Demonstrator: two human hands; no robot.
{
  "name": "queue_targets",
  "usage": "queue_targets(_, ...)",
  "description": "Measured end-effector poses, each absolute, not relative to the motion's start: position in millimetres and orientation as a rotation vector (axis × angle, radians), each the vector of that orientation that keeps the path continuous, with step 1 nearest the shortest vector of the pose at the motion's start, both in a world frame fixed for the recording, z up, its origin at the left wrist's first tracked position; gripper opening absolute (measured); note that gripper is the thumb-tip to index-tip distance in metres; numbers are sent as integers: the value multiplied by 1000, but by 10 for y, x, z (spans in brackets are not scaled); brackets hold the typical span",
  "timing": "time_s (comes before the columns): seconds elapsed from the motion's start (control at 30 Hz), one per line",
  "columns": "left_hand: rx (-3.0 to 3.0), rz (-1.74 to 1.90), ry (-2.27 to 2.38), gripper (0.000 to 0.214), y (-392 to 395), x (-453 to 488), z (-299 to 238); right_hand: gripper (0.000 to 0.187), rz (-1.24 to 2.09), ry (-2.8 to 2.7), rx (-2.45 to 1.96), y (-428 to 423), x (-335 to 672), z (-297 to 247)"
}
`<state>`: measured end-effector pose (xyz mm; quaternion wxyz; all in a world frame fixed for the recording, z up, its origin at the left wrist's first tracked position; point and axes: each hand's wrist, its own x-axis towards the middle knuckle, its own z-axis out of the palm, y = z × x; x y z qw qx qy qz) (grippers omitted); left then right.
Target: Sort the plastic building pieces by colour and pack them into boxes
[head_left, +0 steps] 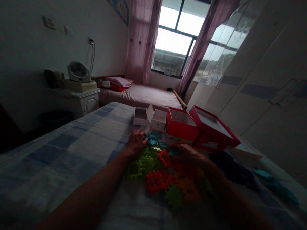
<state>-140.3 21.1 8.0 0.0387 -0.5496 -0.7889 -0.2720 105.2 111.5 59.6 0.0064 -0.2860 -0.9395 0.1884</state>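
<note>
Left hand (137, 140) at edge of toothed pieces (166, 178)

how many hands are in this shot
2: the left hand is at the blue pieces, and the right hand is at the right side of the pile. No other hand shows.

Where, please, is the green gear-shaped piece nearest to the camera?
In the head view, the green piece lies low, right of centre, just below the red pieces and orange pieces.
</note>
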Motion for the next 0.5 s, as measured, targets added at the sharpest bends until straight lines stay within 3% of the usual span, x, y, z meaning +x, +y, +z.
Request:
queue_targets(0.3,-1655,-861,-2442,25,226,-1418,78,53,530,-2586,-926,1125,971,691)
queue_targets(0.5,-1656,-850,-2443,25,210,-1420,99,44,468,-2657,-983,984,515,560)
